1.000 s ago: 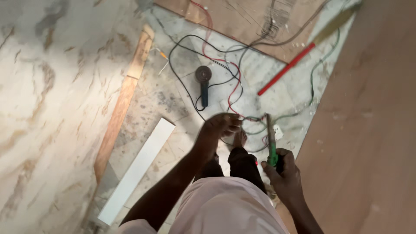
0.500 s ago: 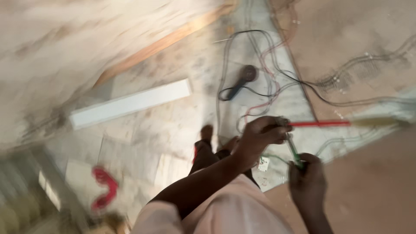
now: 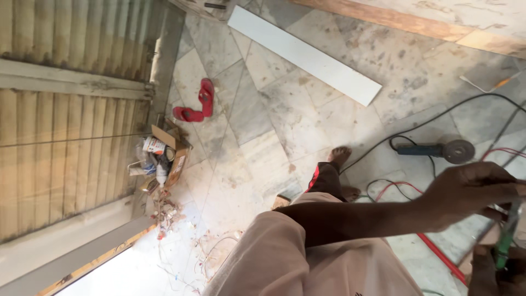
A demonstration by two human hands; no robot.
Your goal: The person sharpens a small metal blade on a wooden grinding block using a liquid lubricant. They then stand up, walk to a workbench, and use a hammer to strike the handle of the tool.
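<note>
The marble floor (image 3: 263,126) lies open toward the louvred door (image 3: 66,109), with a white strip (image 3: 304,55), red sandals (image 3: 197,101) and an angle grinder (image 3: 438,151) scattered on it; the green-handled tool (image 3: 505,244) stands upright by the frame's right edge, its handle in the right hand (image 3: 496,271), whose grip is closed round it; the left hand (image 3: 474,192) reaches across just above it, fingers curled, its grip state unclear

Dusty matt marble floor (image 3: 263,126), smooth white plastic strip (image 3: 304,53), rough wooden shutters (image 3: 66,126), torn cardboard box (image 3: 172,151), green plastic tool handle (image 3: 503,249)
</note>
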